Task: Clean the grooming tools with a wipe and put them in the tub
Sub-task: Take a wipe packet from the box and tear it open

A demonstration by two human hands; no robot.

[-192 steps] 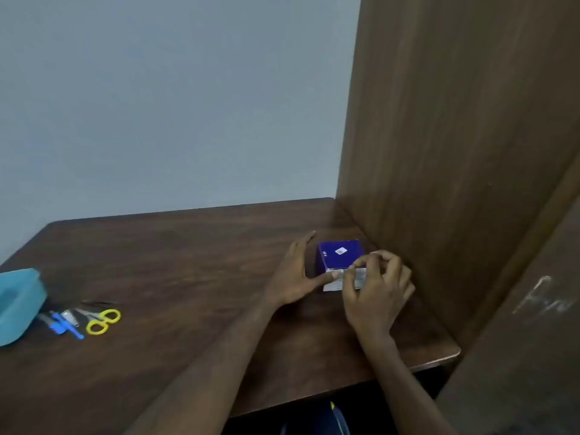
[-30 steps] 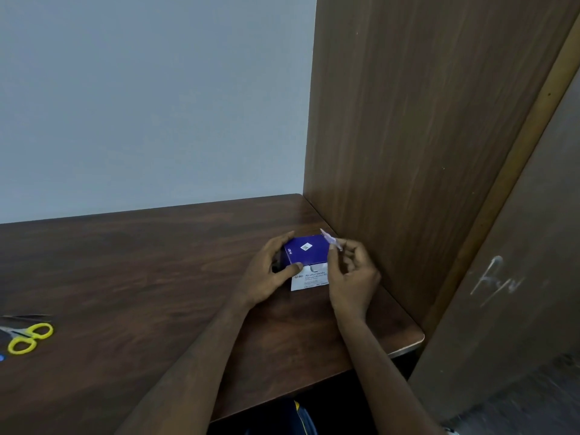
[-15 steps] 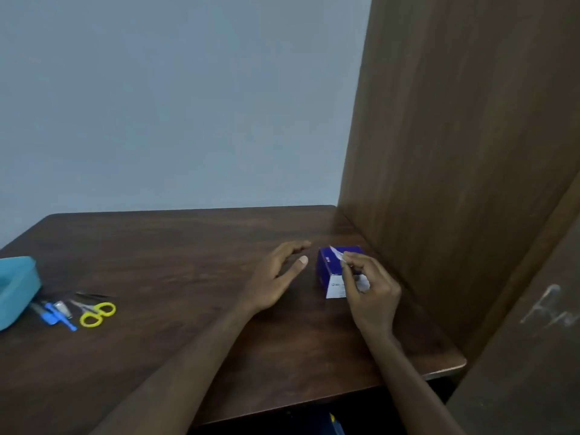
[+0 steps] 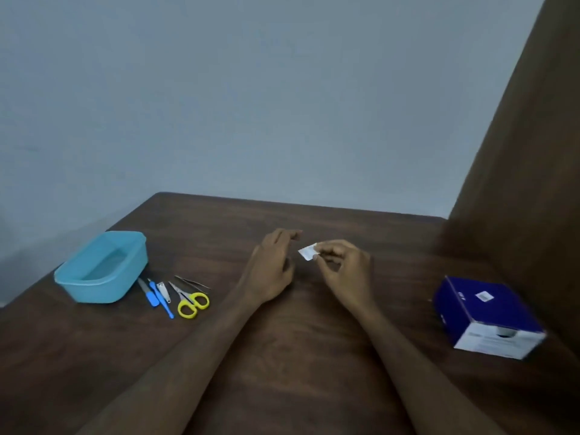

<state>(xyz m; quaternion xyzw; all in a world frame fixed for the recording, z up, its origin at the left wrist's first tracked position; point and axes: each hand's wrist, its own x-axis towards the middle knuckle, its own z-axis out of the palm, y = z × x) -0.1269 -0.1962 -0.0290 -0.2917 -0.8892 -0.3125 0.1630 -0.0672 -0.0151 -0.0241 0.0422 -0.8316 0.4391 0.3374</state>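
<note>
Your teal tub (image 4: 102, 268) sits well off to the left of your left hand (image 4: 272, 266), open side up. Grooming tools lie in a row between them, just beside the tub: yellow-handled scissors (image 4: 190, 300), tweezers (image 4: 192, 282), nail clipper (image 4: 163, 291), two blue-handled picks (image 4: 155, 297). Right hand (image 4: 340, 267) pinches a small white wipe sachet (image 4: 308, 252) by its edge. Left hand is relaxed, holding nothing, fingertips near the sachet. Bare tabletop (image 4: 298, 356) lies under both forearms.

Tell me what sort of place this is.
Probably a plain room indoors, a desk corner rather than a salon: a dark wooden table set against a bare pale blue-grey wall, with a tall brown wooden panel on its right.
</note>
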